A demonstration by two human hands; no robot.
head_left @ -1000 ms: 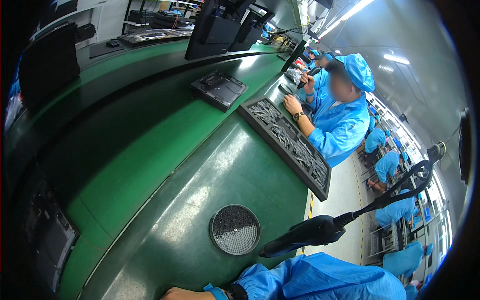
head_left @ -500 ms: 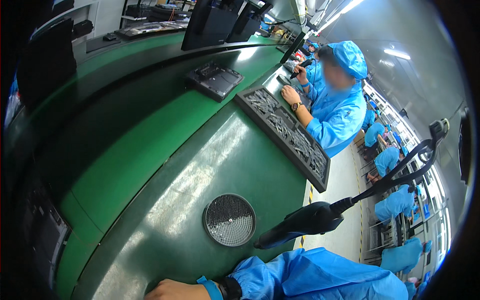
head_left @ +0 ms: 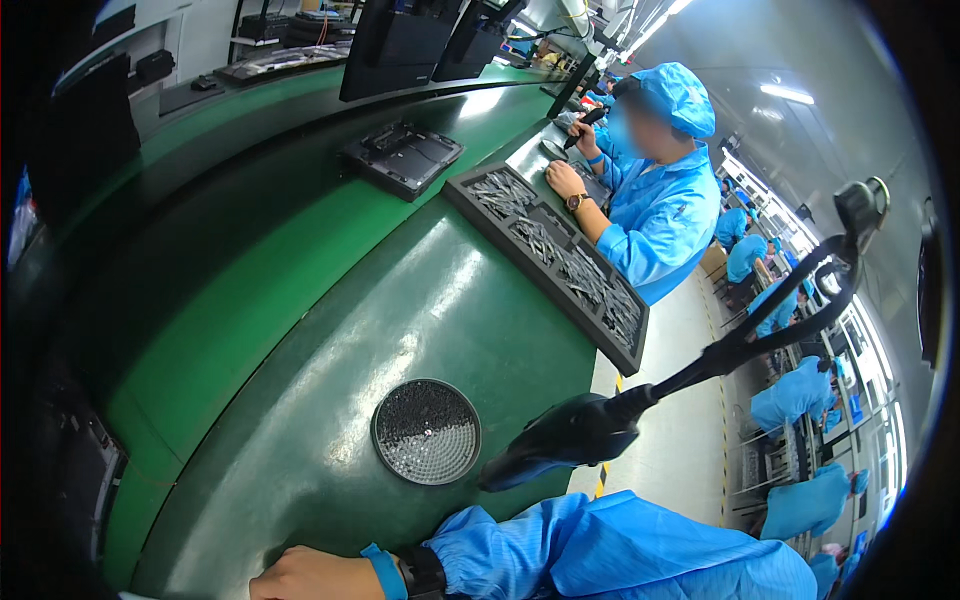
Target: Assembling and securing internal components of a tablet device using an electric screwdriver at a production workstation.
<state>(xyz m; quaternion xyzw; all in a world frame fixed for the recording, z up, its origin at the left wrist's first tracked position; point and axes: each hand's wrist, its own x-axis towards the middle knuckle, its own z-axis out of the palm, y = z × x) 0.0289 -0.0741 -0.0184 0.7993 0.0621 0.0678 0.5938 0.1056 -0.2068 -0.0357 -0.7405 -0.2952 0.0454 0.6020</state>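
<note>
My right hand [head_left: 315, 574] rests low over the green bench at the bottom edge, with a blue wrist strap and a black band at its wrist. Its back shows, but its fingers are largely hidden and cut off, so I cannot make out anything held. Nearby on the bench, a round dimpled dish [head_left: 430, 462] carries many tiny black pieces that look like screws. Right of the dish, above my blue sleeve, hangs a black tool [head_left: 565, 438] resembling an electric screwdriver, on a looped black cord. My left hand is out of view.
A black compartment tray [head_left: 545, 268] of small dark and grey parts lies beside a co-worker [head_left: 655, 195] holding a black tool. Behind it sits a black electronic housing [head_left: 402, 160]. Monitors [head_left: 400, 50] stand at the back; another dark panel [head_left: 95, 470] is at far left.
The view has shifted slightly, so the bench, dish, hanging tool and my right hand all appear farther left. My right hand's place beside the dish looks much the same.
</note>
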